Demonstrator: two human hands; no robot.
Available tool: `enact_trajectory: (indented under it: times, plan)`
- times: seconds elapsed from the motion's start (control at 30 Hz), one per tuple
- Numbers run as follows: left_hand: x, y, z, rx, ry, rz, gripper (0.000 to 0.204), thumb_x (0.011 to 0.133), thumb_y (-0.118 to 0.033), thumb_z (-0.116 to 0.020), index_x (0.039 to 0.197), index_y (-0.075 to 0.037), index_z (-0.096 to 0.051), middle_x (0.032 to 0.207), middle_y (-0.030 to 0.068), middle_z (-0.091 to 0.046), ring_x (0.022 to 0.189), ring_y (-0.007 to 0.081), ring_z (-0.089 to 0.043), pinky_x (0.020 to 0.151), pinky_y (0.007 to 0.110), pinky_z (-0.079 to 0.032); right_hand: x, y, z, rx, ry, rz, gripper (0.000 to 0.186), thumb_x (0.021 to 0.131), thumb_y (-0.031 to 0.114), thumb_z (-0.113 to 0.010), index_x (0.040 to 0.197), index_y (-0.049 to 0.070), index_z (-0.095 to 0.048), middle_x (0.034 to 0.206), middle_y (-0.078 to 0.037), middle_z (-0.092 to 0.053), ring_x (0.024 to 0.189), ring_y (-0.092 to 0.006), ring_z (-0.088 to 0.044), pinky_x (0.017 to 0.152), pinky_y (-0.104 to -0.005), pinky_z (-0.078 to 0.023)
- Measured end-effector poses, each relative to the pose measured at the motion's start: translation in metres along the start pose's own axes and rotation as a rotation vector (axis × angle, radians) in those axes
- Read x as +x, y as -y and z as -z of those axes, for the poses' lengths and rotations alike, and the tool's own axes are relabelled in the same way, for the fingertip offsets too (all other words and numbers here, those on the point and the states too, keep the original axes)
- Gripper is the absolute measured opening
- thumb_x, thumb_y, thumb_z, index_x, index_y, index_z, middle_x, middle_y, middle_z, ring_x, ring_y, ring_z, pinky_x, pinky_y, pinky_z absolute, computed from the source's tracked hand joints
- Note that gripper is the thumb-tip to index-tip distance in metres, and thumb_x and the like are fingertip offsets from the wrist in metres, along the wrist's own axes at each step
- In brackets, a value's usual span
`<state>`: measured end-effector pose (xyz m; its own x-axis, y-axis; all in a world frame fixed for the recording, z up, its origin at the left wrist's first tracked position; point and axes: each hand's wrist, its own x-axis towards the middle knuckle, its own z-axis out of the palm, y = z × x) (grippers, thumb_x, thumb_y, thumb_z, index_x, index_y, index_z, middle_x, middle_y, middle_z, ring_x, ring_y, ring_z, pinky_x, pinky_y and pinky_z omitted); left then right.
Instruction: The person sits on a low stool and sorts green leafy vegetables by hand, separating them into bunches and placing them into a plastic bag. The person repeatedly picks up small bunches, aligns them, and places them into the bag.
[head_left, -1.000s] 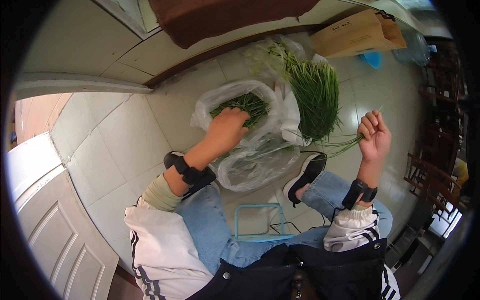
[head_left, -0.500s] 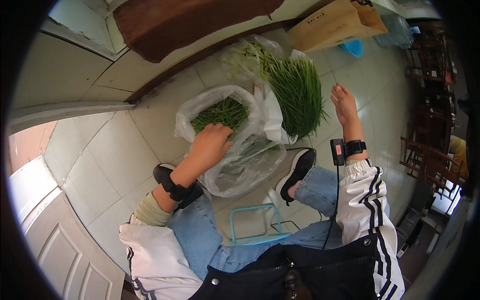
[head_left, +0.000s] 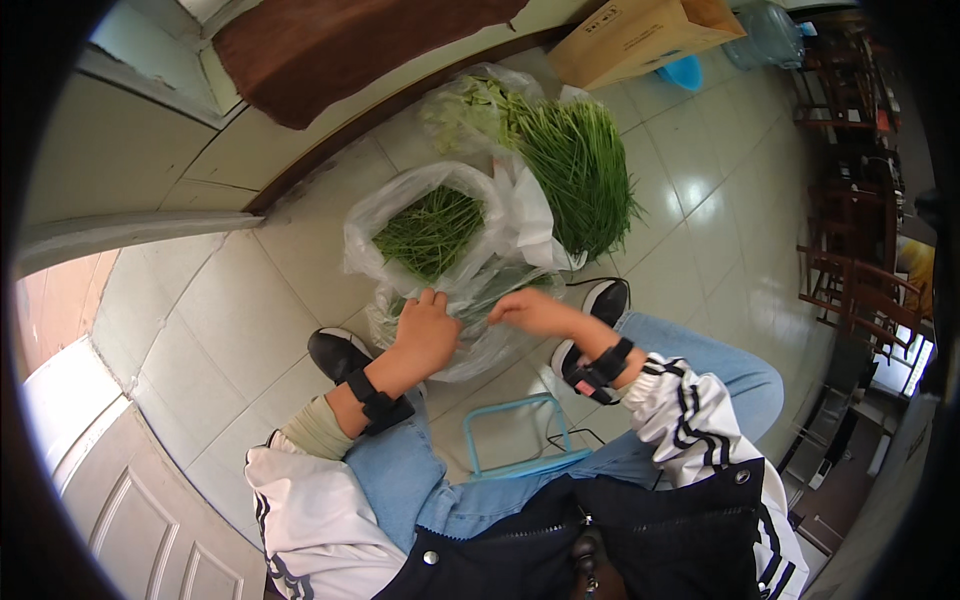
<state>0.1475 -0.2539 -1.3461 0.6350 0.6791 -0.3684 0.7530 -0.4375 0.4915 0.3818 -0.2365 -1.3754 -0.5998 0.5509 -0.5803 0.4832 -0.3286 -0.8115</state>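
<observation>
Close to my feet lies a clear plastic bag (head_left: 488, 350) with some greens in it. My left hand (head_left: 428, 332) is at its left side, fingers curled down; what they hold, if anything, is hidden. Over the same bag my right hand (head_left: 530, 312) comes in from the right, its fingers bent together in a pinch, and any small thing between them cannot be made out. Just beyond stands an opened whitish plastic bag (head_left: 362, 232) holding thin green stems (head_left: 432, 230). To its right a thick bundle of chives (head_left: 580, 175) rests on white wrapping (head_left: 533, 225).
Another clear bag with pale green stalks (head_left: 468, 112) lies near the wall. Farther right are a brown paper bag (head_left: 640, 42), a blue bowl (head_left: 682, 73) and a large water bottle (head_left: 765, 38). A light-blue metal frame (head_left: 520, 405) stands between my legs; wooden chairs (head_left: 855, 270) line the right.
My right hand has swung in from the far right to the near bag. My left hand has drawn back from the bag of stems toward me. The view has shifted slightly.
</observation>
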Motion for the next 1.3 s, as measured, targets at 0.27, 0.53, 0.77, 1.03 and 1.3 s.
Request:
enact_trajectory:
  times: [0.27,0.53,0.77,1.03,1.3]
  plan:
    - [-0.037,0.071,-0.041,-0.289,-0.207,0.127,0.037,0.068,0.008,-0.051,0.102,-0.004,-0.06,0.094,0.0157,-0.053,0.088,0.0378,-0.053,0.074,0.044,-0.045,0.028,-0.019,-0.116,-0.824,0.417,-0.304,0.021,0.078,0.01,-0.051,0.092,0.003,-0.066,0.093,-0.018,-0.065,0.086,-0.0359,-0.062,0.075,-0.0445,-0.049]
    - [-0.05,0.09,-0.033,-0.693,-0.329,-0.02,0.048,0.068,0.011,-0.049,0.113,-0.002,-0.057,0.108,0.0161,-0.055,0.1,0.0368,-0.053,0.082,0.041,-0.045,0.089,-0.022,-0.138,-0.688,-0.121,0.307,0.018,0.076,0.008,-0.053,0.089,0.003,-0.063,0.095,-0.016,-0.064,0.09,-0.0331,-0.061,0.077,-0.0424,-0.048]
    - [-0.063,0.079,-0.022,-0.768,-0.376,-0.166,0.05,0.067,0.009,-0.052,0.116,-0.001,-0.055,0.109,0.0169,-0.055,0.101,0.0366,-0.053,0.083,0.04,-0.045,0.154,-0.024,-0.175,-0.749,-0.338,0.521,0.024,0.078,0.012,-0.054,0.099,0.004,-0.06,0.105,-0.016,-0.06,0.093,-0.0308,-0.058,0.082,-0.0377,-0.045]
    - [-0.069,0.103,-0.031,-0.833,-0.328,-0.181,0.046,0.072,0.009,-0.053,0.116,0.0,-0.055,0.108,0.0158,-0.055,0.094,0.0354,-0.056,0.077,0.04,-0.047,0.203,-0.024,-0.206,-0.831,-0.087,0.141,0.025,0.078,0.013,-0.054,0.102,0.006,-0.06,0.105,-0.014,-0.06,0.096,-0.0303,-0.056,0.084,-0.0383,-0.044]
    - [-0.074,0.119,-0.034,-0.835,-0.312,-0.171,0.046,0.072,0.01,-0.052,0.117,-0.001,-0.055,0.108,0.0155,-0.055,0.094,0.0352,-0.056,0.078,0.039,-0.046,0.242,0.001,-0.233,-0.794,-0.009,0.116,0.026,0.079,0.015,-0.055,0.104,0.008,-0.06,0.106,-0.013,-0.06,0.099,-0.0298,-0.054,0.085,-0.0388,-0.042]
